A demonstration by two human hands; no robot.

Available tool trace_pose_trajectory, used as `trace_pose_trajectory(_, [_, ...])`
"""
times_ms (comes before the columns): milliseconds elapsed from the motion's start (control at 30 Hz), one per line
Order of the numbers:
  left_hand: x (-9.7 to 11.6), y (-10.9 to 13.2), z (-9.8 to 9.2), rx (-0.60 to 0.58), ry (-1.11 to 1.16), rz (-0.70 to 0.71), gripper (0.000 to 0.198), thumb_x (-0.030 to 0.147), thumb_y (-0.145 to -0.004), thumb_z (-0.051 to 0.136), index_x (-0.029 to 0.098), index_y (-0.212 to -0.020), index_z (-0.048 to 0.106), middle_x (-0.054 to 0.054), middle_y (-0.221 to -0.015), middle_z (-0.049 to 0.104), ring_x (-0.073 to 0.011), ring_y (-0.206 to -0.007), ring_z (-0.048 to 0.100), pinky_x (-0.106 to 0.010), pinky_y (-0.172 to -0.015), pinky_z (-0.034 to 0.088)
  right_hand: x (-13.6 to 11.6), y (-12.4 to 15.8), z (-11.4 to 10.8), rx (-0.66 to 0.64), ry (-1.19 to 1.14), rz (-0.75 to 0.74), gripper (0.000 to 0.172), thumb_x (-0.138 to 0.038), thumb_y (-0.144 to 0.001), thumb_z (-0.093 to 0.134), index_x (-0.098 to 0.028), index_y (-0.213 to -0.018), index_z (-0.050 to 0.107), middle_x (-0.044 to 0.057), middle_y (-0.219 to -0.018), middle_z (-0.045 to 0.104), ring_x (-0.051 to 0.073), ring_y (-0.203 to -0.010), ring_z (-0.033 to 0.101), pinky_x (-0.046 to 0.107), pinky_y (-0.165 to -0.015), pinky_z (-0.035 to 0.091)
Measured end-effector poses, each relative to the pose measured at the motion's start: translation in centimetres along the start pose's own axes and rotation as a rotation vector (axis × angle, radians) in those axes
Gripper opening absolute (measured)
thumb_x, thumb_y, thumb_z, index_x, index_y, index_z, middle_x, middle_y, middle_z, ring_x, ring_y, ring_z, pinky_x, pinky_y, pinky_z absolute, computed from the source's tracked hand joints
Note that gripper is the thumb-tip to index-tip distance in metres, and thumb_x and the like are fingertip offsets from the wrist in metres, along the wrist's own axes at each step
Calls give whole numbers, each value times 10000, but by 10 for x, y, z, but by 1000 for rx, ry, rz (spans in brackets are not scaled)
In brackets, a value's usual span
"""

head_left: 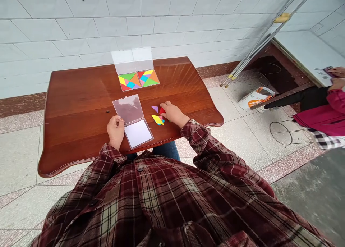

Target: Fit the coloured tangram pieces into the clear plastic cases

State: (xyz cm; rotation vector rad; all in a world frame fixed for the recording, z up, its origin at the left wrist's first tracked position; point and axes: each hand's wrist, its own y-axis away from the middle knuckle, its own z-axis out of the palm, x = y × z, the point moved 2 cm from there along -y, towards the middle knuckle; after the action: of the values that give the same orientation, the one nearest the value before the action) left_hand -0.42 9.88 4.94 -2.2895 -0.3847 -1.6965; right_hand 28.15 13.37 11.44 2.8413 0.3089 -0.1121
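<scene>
While our right hand [174, 114] is touching the red piece [162, 110], best pinched edgewise, our left hand [115, 130] is resting at the open case [132, 112], each grip's closure unclear.

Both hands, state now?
Left hand: curled at the edge of the near, open, clear rectangular plastic case; grip can't be told.
Right hand: curled over a flat red piece; grip unclear.

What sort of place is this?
Probably a room in a home or a modest shared building; I can't say which. A wooden table stands near a white tiled wall, and what look like crutches lean at the right.
</scene>
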Motion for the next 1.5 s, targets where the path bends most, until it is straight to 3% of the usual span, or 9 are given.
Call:
trace_pose_trajectory(133, [1, 0, 1, -4, -3, -3, 75, 228, -763, 581, 200, -829, 559, 27, -715, 599, -100, -603, 522, -247, -625, 442, 4, -5, 2, -2, -49, 27, 505, -329, -937, 594, -142, -1393, 487, 169, -1363, 518, 249, -1090, 627, 320, -908, 482])
trace_pose_trajectory(300, [3, 0, 1, -9, -18, -5, 67, 223, -761, 579, 201, -821, 558, 29, -706, 596, -100, -602, 522, -245, -624, 432, 1, -6, 1, 15, -1, -1, 386, -301, -975, 506, -127, -1318, 540, 176, -1282, 563, 252, -1056, 627, 321, -858, 481])
trace_pose_trajectory(467, [6, 1, 0, -12, -29, -3, 56, 215, -760, 574, 201, -811, 555, 31, -704, 593, -99, -600, 520, -245, -631, 434, -4, -10, -3, 17, -15, -19, 489, -368, -947, 584, -161, -1382, 504, 158, -1295, 555, 248, -1031, 637, 311, -841, 476])
trace_pose_trajectory(767, [6, 2, 0, -18, -50, -2, 57, 229, -760, 577, 201, -808, 564, 26, -712, 591, -102, -610, 519, -247, -634, 433, -8, -28, -7, -40, 80, -130, 381, -275, -945, 542, -130, -1297, 569, 179, -1222, 599, 265, -1035, 636, 323, -855, 465])
trace_pose_trajectory(1067, [0, 0, 1, -28, -30, -11, 84, 241, -765, 580, 201, -838, 574, 13, -736, 605, -117, -643, 537, -259, -656, 452, -22, -18, -10, 25, 165, -46, 328, -192, -971, 385, -80, -1229, 554, 223, -1211, 635, 295, -1063, 657, 357, -849, 479])
trace_pose_trajectory(1333, [2, 1, 1, -27, -27, -3, 80, 239, -767, 582, 206, -840, 575, 19, -729, 599, -117, -641, 541, -262, -662, 460, -5, -27, -10, 51, 56, 55, 341, -114, -925, 393, -116, -1191, 606, 178, -1136, 702, 277, -1027, 666, 333, -803, 473])
trace_pose_trajectory(1500, [2, 2, 2, -22, -30, -3, 61, 234, -775, 575, 206, -829, 569, 18, -729, 604, -118, -645, 543, -263, -670, 454, 1, -16, -19, 178, -207, 98, 330, -144, -921, 394, -135, -1154, 628, 117, -1045, 718, 218, -916, 641, 318, -801, 468])
